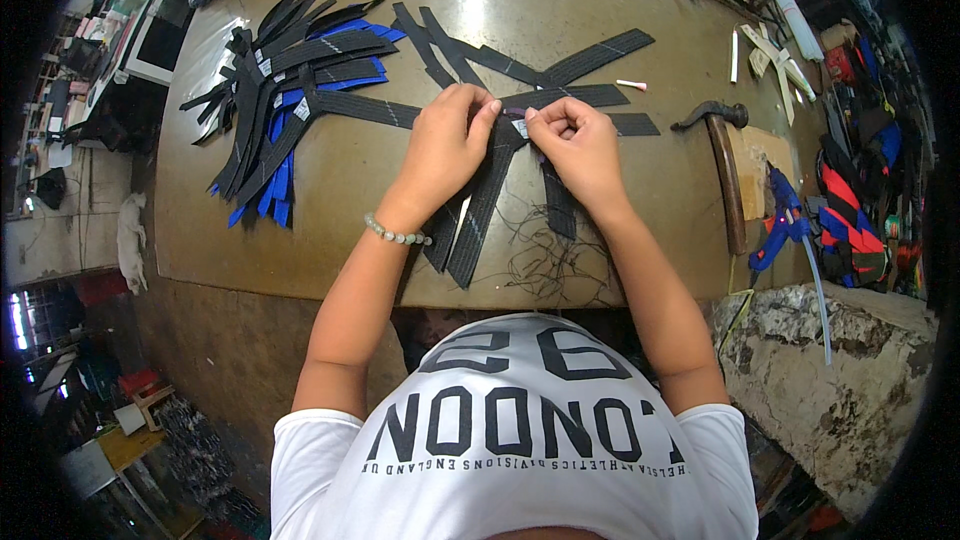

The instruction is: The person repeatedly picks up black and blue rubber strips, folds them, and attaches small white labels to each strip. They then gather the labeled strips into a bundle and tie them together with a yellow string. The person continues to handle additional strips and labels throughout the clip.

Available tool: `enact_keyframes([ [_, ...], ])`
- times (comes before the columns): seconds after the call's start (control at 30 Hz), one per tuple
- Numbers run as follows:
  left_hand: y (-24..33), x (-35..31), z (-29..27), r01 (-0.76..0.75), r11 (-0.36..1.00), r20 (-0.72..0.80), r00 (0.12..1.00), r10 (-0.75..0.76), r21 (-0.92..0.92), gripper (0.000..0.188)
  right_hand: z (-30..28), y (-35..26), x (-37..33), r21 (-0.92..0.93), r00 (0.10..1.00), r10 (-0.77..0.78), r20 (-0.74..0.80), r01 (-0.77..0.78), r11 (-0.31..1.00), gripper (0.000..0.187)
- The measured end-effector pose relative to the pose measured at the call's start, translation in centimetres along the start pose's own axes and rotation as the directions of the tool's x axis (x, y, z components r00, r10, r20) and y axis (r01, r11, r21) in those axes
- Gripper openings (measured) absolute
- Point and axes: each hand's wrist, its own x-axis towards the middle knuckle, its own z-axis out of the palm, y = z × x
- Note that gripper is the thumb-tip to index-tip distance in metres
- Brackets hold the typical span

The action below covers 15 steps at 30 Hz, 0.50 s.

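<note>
glossy brown counter (350,240). black strap (488,202) lies mid-counter, upper end between the hands. left hand (447,138): fingers pinched closed on that end. right hand (582,143): fingers likewise, beside white label (520,128). forearms (352,280) angled inward. strap pile (345,43) left; hammer (727,175) right.

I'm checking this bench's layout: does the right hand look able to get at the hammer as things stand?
Probably yes: mostly bare tabletop lies between the right hand and the hammer, though the hand is busy at a black strap.
</note>
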Motion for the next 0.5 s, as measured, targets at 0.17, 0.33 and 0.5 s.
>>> enact_keyframes([
  [0.17,0.0,0.2,-0.1,-0.024,1.0,0.012,1.0,0.024,0.01,0.021,-0.1,0.2,0.1,0.006,1.0,-0.026,0.009,0.026,1.0,0.022],
  [0.33,-0.3,0.2,-0.1,-0.037,0.999,-0.02,0.999,0.036,-0.027,0.021,0.0,0.2,0.1,-0.034,0.999,-0.051,-0.004,0.051,0.998,0.022],
  [0.5,-1.4,0.2,-0.1,0.058,0.997,-0.049,0.997,-0.06,-0.048,0.02,-0.2,0.7,0.3,-0.044,0.999,-0.043,0.019,0.044,0.998,0.023],
])
